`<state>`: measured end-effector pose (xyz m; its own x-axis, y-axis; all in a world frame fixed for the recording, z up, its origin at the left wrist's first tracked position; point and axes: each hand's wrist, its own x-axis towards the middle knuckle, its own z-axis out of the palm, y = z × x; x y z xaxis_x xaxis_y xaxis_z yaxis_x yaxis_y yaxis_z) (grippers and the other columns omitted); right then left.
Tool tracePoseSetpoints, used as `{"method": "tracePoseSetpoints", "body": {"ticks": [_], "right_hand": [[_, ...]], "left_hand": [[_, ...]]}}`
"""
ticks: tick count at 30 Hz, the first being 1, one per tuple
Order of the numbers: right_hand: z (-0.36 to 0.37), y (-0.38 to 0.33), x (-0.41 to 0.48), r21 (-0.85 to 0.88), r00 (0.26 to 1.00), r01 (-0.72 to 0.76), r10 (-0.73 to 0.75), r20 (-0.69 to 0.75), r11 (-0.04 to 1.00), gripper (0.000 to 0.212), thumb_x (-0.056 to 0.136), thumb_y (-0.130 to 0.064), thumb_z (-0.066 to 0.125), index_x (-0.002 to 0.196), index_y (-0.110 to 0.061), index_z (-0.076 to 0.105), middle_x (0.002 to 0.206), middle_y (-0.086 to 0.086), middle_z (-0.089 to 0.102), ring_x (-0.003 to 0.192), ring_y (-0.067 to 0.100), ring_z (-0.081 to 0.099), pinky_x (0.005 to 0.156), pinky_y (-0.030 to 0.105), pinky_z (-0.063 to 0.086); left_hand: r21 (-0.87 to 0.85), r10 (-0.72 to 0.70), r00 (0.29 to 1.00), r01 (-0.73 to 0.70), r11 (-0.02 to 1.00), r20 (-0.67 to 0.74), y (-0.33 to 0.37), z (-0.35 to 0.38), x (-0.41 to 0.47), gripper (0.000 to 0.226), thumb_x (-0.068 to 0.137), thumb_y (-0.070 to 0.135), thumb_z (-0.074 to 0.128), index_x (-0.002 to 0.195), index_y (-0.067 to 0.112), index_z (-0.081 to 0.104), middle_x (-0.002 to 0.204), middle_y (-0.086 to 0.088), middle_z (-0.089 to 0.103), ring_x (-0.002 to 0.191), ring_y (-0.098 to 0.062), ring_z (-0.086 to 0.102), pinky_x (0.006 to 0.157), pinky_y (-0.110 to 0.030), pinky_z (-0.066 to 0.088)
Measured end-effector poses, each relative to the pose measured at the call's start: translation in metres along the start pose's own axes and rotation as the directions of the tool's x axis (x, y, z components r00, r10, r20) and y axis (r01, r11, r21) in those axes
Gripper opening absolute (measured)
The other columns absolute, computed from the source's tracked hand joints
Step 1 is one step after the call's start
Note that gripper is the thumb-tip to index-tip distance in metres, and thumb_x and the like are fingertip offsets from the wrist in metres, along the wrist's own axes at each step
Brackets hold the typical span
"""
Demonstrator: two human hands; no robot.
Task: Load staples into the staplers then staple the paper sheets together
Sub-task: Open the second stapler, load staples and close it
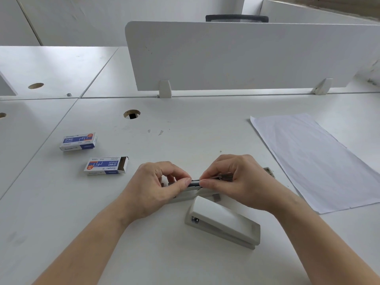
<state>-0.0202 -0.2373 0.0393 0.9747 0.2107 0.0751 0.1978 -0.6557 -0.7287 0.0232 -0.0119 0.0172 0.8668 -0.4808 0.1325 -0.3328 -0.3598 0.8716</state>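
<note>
- The white laminate counter [185, 264] filled most of the view, made of several panels butted together, with round cable holes [131, 114] cut through it.
- A white upright divider panel [246, 56] stood along the far edge on two white feet; the dark mesh back of a chair [236, 18] showed above it, against plain white walls.
- A stack of white paper sheets [320, 161] lay flat at the right, its long axis running from far-left to near-right, well apart from the hands.
- A closed pale grey plastic stapler [223, 224] lay nearest the camera, its long axis running from upper left to lower right, its metal mouth pointing left.
- The left hand [156, 188] and right hand [236, 182] met over a second, opened pale grey stapler [192, 192], lying roughly left to right just behind the closed one and largely hidden by the fingers.
- Both grips were narrow pinches, thumb against forefinger, on a dark strip at the top of the open stapler [195, 182]; whether that was staples or the magazine could not be told.
- An opened blue-and-white cardboard staple box [106, 166] lay left of the left hand, its open end pointing right.
- A closed blue-and-white staple box [78, 141] lay farther left and back.
- A small metallic piece [269, 171] sat beside the paper's edge, too small to identify.
</note>
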Motion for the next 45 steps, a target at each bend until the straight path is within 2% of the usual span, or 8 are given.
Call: {"method": "tracePoseSetpoints", "body": {"ticks": [8, 12, 15, 20, 28, 34, 39, 45], "right_hand": [[0.003, -0.005, -0.002, -0.206, 0.996, 0.048, -0.032, 0.078, 0.977, 0.015, 0.098, -0.039, 0.057, 0.097, -0.03, 0.069, 0.099, -0.015, 0.06, 0.082, 0.003, 0.056, 0.073, 0.016, 0.043], [0.004, -0.007, -0.003, -0.198, 0.998, 0.049, -0.041, 0.042, 0.979, 0.014, 0.096, -0.041, 0.059, 0.096, -0.031, 0.07, 0.098, -0.016, 0.059, 0.083, 0.001, 0.056, 0.073, 0.014, 0.042], [0.004, -0.007, -0.004, -0.191, 0.999, 0.048, -0.049, -0.002, 0.98, 0.013, 0.093, -0.042, 0.063, 0.095, -0.031, 0.07, 0.094, -0.017, 0.059, 0.082, -0.003, 0.056, 0.072, 0.011, 0.041], [-0.006, -0.005, -0.014, -0.091, 0.997, -0.027, 0.02, -0.074, 0.996, 0.016, 0.091, -0.039, 0.063, 0.086, -0.028, 0.074, 0.1, -0.017, 0.064, 0.084, 0.007, 0.069, 0.078, 0.028, 0.056], [-0.006, -0.009, -0.016, -0.239, 0.998, -0.057, 0.055, -0.016, 0.969, 0.015, 0.089, -0.036, 0.066, 0.085, -0.032, 0.08, 0.105, -0.023, 0.063, 0.077, 0.01, 0.066, 0.069, 0.006, 0.043], [0.0, -0.007, -0.013, -0.178, 0.999, -0.029, 0.022, -0.037, 0.984, 0.012, 0.088, -0.037, 0.07, 0.087, -0.03, 0.08, 0.102, -0.024, 0.064, 0.078, 0.011, 0.067, 0.075, 0.017, 0.048], [0.001, -0.001, -0.01, -0.1, 0.998, -0.069, 0.068, -0.01, 0.993, 0.013, 0.089, -0.039, 0.071, 0.087, -0.028, 0.078, 0.103, -0.022, 0.065, 0.084, 0.003, 0.064, 0.073, 0.013, 0.047], [-0.001, 0.003, -0.009, -0.009, 0.988, -0.143, 0.144, 0.05, 0.99, 0.016, 0.092, -0.041, 0.066, 0.088, -0.029, 0.074, 0.111, -0.023, 0.062, 0.088, 0.003, 0.064, 0.083, 0.021, 0.051]], "left_hand": [[-0.035, -0.018, 0.999, 0.019, 0.999, 0.026, 0.0, -0.003, 0.0, 0.005, 0.082, 0.028, 0.072, 0.079, 0.028, 0.075, 0.069, -0.001, 0.067, 0.046, -0.008, 0.042, 0.049, -0.023, 0.037], [-0.007, 0.029, 1.0, -0.028, 1.0, 0.011, 0.001, -0.006, -0.002, 0.008, 0.077, 0.019, 0.066, 0.079, 0.026, 0.071, 0.078, -0.004, 0.067, 0.058, -0.027, 0.049, 0.055, -0.037, 0.042], [0.006, 0.101, 0.995, -0.102, 0.995, 0.025, 0.006, -0.007, -0.005, 0.017, 0.073, 0.006, 0.061, 0.069, 0.021, 0.069, 0.086, 0.0, 0.07, 0.072, -0.023, 0.059, 0.061, -0.039, 0.042], [0.036, 0.116, 0.993, -0.117, 0.992, 0.031, 0.006, -0.006, -0.005, 0.023, 0.073, 0.006, 0.059, 0.07, 0.022, 0.075, 0.084, 0.002, 0.07, 0.073, -0.023, 0.062, 0.06, -0.04, 0.043], [0.042, 0.079, 0.996, -0.08, 0.996, 0.037, 0.01, -0.004, -0.006, 0.026, 0.074, 0.009, 0.057, 0.074, 0.022, 0.079, 0.085, 0.007, 0.068, 0.068, -0.008, 0.058, 0.05, -0.012, 0.036], [0.019, 0.058, 0.998, -0.059, 0.998, 0.035, 0.01, -0.004, -0.006, 0.026, 0.074, 0.011, 0.057, 0.074, 0.024, 0.08, 0.087, 0.008, 0.068, 0.071, -0.013, 0.059, 0.052, -0.02, 0.04], [-0.028, 0.026, 0.999, -0.025, 0.999, 0.027, 0.01, -0.005, -0.006, 0.026, 0.075, 0.01, 0.057, 0.075, 0.023, 0.08, 0.089, 0.005, 0.068, 0.08, -0.017, 0.063, 0.068, -0.039, 0.046], [-0.054, 0.03, 0.999, -0.028, 0.998, 0.037, 0.012, -0.006, -0.005, 0.025, 0.076, 0.009, 0.057, 0.078, 0.021, 0.08, 0.089, 0.004, 0.069, 0.082, -0.011, 0.062, 0.067, -0.027, 0.046]]}}
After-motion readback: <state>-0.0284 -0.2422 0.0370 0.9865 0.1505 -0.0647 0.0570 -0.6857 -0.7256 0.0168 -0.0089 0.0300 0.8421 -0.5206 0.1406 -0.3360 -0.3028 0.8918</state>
